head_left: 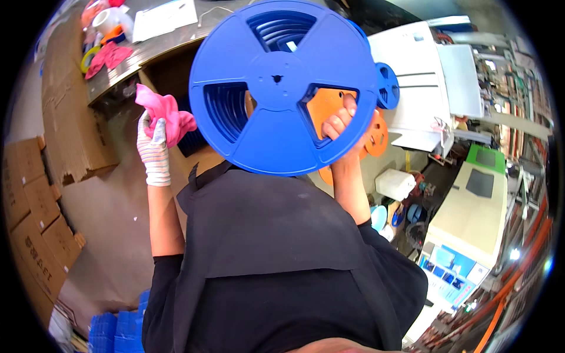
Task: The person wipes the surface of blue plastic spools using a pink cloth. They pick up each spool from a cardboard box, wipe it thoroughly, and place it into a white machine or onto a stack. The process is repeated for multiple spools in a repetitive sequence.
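Note:
A large blue plastic reel (271, 138) with wide cut-out windows is held up in front of me, its flat round side facing up. My right hand (338, 123), bare, is closed around its rim, with fingers showing through the lower right window. More blue rims show in the other windows, behind the front face. To the left of the reel, my left hand (155, 154) wears a striped knit glove and is closed on a crumpled pink cloth (165, 115). The cloth hangs close to the reel's left edge; whether they touch I cannot tell.
Orange reels (376, 136) and a small blue reel (387, 86) lie beyond the right hand. A metal worktable (206, 13) holds papers and tape. Cardboard boxes (41, 203) stand at left, blue stacked parts (118, 329) at lower left. A beige machine (465, 217) stands right.

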The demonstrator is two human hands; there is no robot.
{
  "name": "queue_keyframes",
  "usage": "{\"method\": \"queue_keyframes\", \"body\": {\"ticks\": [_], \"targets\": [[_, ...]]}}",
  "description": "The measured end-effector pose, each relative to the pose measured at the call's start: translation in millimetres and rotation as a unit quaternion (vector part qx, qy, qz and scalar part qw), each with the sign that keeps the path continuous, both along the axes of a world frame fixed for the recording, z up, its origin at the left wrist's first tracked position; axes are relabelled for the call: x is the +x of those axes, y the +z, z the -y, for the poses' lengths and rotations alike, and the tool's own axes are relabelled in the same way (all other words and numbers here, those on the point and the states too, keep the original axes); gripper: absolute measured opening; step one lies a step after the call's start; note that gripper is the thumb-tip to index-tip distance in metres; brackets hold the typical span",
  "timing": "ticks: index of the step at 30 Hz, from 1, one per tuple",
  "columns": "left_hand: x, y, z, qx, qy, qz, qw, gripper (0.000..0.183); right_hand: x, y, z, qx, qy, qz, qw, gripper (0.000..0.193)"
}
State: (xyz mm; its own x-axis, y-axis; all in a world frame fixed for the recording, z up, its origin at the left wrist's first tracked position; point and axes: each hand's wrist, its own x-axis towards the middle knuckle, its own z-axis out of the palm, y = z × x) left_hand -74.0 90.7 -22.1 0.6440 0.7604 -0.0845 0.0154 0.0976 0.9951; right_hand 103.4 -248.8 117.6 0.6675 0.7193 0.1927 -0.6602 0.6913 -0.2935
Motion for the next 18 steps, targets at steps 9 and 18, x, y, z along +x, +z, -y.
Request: {"method": "queue_keyframes", "body": {"ticks": [9,18], "targets": [[35.6,84.6,48.8,0.599,-0.327,-0.127,0.720,0.077,11.3,10.7,-2.5,-0.034,-0.001,-0.030,0.999,0.050],[26.4,55.8,46.4,0.557,-0.379,-0.028,0.739,0.052,27.1,39.3,-20.4,-0.196,-0.037,0.027,0.980,0.058]]}}
